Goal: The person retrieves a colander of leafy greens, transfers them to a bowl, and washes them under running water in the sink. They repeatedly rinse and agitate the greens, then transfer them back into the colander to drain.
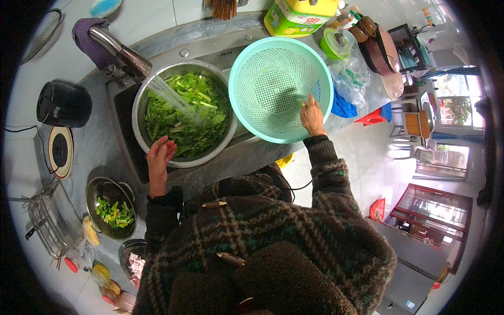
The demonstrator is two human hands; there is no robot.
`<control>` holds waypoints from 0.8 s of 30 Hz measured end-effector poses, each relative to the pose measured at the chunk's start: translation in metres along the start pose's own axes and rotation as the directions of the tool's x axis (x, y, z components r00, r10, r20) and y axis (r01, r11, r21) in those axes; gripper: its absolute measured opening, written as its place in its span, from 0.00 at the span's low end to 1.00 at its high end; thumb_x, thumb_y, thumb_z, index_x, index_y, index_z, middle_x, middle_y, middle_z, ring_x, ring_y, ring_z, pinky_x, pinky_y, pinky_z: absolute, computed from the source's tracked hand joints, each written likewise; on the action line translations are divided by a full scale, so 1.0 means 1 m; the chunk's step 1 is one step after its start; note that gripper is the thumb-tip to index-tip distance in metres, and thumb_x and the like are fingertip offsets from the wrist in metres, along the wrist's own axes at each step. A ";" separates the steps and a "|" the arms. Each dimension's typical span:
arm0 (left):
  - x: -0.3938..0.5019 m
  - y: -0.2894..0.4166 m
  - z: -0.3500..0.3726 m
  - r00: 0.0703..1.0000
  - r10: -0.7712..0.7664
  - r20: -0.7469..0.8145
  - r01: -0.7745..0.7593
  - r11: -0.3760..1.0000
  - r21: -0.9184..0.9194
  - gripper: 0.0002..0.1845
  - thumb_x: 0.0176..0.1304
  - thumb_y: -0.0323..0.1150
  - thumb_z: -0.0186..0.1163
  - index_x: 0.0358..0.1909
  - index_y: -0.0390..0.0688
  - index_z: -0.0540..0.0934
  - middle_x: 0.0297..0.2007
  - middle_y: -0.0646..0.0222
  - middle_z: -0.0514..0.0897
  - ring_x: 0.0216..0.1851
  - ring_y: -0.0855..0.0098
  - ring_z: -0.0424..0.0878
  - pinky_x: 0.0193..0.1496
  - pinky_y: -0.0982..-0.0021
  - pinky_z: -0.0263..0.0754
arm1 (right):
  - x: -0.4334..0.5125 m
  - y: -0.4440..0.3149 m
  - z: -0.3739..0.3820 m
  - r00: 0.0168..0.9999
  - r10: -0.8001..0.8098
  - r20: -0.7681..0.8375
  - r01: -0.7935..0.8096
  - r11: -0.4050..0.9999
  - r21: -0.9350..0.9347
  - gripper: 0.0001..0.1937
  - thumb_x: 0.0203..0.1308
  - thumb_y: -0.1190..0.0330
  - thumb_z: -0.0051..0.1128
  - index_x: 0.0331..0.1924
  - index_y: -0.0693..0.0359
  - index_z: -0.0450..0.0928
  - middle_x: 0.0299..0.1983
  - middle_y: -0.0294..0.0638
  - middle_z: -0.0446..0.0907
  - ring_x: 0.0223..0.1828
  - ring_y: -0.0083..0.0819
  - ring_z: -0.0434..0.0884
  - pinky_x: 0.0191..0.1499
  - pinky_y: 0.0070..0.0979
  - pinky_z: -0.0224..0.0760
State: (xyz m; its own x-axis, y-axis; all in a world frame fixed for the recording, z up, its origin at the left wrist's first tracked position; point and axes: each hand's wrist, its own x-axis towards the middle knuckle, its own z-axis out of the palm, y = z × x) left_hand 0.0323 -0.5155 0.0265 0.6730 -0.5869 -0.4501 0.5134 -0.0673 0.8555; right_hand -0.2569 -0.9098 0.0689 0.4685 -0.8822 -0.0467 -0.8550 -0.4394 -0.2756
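A large metal basin [137, 114] sits at the sink, filled with wet, cut leafy greens [177, 136]. Water streams from the faucet [136, 65] onto them. My left hand [160, 151] is at the basin's near-left edge, fingers loosely curled and partly apart, with nothing visible in them. To the right of the basin stands a mint-green plastic colander [267, 75], nothing but small specks visible in it. My right hand [312, 116] reaches over its near-right rim, fingers pointing inward. A tiny green bit shows by its fingertips; whether it is gripped is unclear.
On the left counter are a wok-like pan [92, 197] with chopped greens, a dark bowl of pale pink pieces [136, 265], a black pot [65, 104] and a knife rack [51, 224]. A yellow detergent jug [293, 19] and plastic bags [350, 76] lie beyond the colander.
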 end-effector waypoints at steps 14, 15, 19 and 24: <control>-0.012 0.003 0.008 1.000 -0.023 -0.004 0.023 0.999 0.036 0.17 0.65 0.32 0.49 0.54 0.38 0.69 0.44 0.61 0.78 0.45 0.68 0.77 0.49 0.67 0.74 | 0.107 0.086 -0.028 0.910 -0.198 -0.365 0.236 0.970 0.063 0.17 0.47 0.74 0.46 0.44 0.66 0.75 0.36 0.53 0.79 0.31 0.44 0.80 0.37 0.33 0.72; -0.013 0.005 0.008 1.000 0.002 0.010 -0.002 1.000 0.016 0.16 0.65 0.32 0.49 0.53 0.38 0.70 0.43 0.62 0.78 0.44 0.69 0.78 0.49 0.68 0.73 | 0.104 0.071 -0.040 0.944 0.003 -0.330 0.183 0.828 0.530 0.14 0.49 0.75 0.44 0.40 0.68 0.77 0.38 0.49 0.80 0.33 0.35 0.80 0.38 0.28 0.72; -0.002 0.004 0.003 0.992 -0.080 -0.096 0.098 0.976 0.193 0.22 0.63 0.35 0.51 0.58 0.39 0.65 0.52 0.59 0.71 0.52 0.65 0.72 0.52 0.64 0.69 | 0.050 -0.040 -0.073 0.877 -0.165 -0.450 0.465 0.526 0.712 0.11 0.53 0.78 0.38 0.31 0.67 0.77 0.35 0.43 0.80 0.34 0.28 0.78 0.40 0.22 0.69; 0.053 -0.011 -0.008 0.993 -0.028 -0.119 0.097 0.767 0.634 0.33 0.60 0.36 0.53 0.65 0.42 0.51 0.64 0.51 0.51 0.63 0.53 0.54 0.60 0.52 0.59 | -0.017 -0.172 0.011 0.474 -0.799 0.370 0.613 0.600 0.514 0.27 0.52 0.63 0.54 0.55 0.68 0.63 0.59 0.53 0.61 0.58 0.41 0.62 0.58 0.32 0.56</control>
State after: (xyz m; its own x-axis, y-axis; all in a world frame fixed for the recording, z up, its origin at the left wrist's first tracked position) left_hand 0.0670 -0.5392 -0.0088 0.7167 -0.4850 -0.5010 0.1217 -0.6205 0.7747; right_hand -0.1150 -0.8169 0.1063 0.9877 -0.0041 -0.1566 -0.1119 -0.7176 -0.6874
